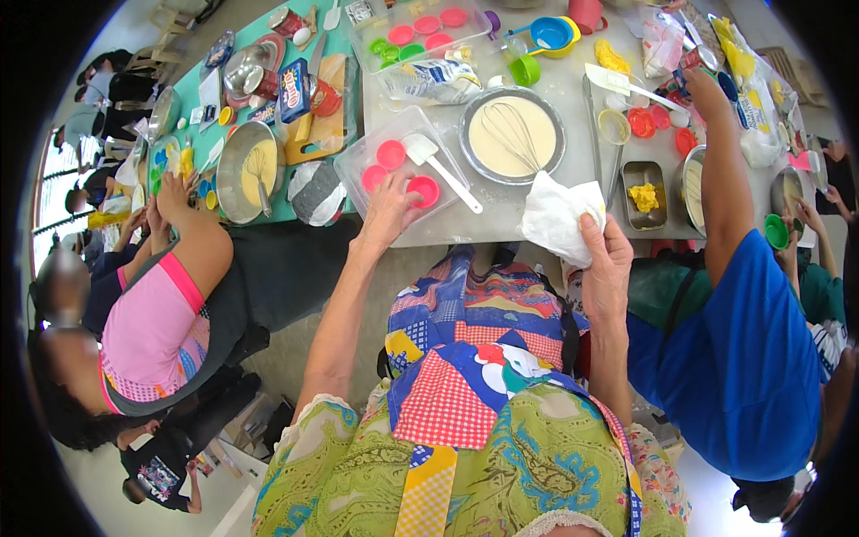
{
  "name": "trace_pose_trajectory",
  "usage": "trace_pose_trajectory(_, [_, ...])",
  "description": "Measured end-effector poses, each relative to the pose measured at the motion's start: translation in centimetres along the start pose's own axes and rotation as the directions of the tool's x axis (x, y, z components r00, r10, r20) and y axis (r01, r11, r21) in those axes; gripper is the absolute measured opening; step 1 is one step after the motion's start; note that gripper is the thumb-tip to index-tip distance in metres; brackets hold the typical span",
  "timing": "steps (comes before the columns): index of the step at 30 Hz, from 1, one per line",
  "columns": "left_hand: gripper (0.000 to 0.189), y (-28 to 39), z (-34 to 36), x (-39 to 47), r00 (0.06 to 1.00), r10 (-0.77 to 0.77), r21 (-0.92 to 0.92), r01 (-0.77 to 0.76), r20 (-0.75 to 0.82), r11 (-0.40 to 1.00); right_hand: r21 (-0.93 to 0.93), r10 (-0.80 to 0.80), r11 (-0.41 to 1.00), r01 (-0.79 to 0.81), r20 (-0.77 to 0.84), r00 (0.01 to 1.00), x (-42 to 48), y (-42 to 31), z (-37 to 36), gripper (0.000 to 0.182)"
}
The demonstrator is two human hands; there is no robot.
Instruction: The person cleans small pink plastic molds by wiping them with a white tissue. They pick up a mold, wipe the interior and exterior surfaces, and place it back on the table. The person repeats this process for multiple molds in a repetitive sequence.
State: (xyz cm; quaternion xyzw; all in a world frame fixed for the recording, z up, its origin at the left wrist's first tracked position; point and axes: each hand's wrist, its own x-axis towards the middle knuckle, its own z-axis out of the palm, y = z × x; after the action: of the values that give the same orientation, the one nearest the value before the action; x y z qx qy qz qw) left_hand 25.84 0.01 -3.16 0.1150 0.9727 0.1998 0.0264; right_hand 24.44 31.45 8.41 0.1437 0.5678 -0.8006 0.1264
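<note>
My left hand (389, 211) reaches into a clear plastic tray (356, 144), its fingers at the left rim of a pink baking cup (423, 192). Two more pink cups, one behind the other (390, 154), sit in that tray, the nearer one partly beside my fingers. Across the tray's right side lies a white spatula (443, 171). My right hand (607, 252) grips a crumpled white cloth or paper towel (560, 211) over the table's front edge. Just beyond the cloth stands a round metal bowl (464, 137) of pale batter with a wire whisk (513, 134) resting in it.
Left is a steel bowl of batter (231, 181) and a wooden board (332, 101). A loaf tin (625, 208) with yellow lumps stands right. Behind are a flour bag (429, 80) and measuring cups (550, 33). People work close on both sides; one arm (725, 168) reaches over the table.
</note>
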Motion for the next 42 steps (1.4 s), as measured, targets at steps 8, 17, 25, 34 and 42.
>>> trace_pose_trajectory(8, [0.016, -0.9, -0.4, 0.1, 0.999, 0.024, -0.067, -0.021, 0.041, 0.998, -0.005, 0.01, 1.0, -0.01, 0.011, 1.0, -0.1, 0.5, 2.8, 0.024])
trace_pose_trajectory(17, [0.017, -2.4, -0.8, 0.0, 0.996, 0.05, -0.239, -0.031, 0.075, 0.97, -0.025, -0.041, 0.999, 0.042, 0.02, 0.999, 0.8, 0.8, 5.5, 0.024])
trace_pose_trajectory(25, [0.014, -2.7, -0.3, 0.4, 0.981, 0.162, -0.058, -0.156, 0.109, 0.986, -0.056, -0.019, 0.998, 0.023, 0.069, 0.997, 1.2, 1.2, 6.6, 0.027])
trace_pose_trajectory(34, [0.017, -3.1, -0.7, 1.2, 0.931, 0.295, 0.033, -0.309, 0.212, 0.951, -0.017, -0.02, 1.0, 0.021, 0.059, 0.998, 0.6, 1.9, 6.9, 0.029])
trace_pose_trajectory(42, [0.015, -3.3, -1.1, 1.5, 0.906, 0.309, 0.006, -0.325, 0.289, 0.946, -0.013, -0.021, 1.0, 0.022, 0.045, 0.999, -0.1, 1.8, 6.9, 0.029])
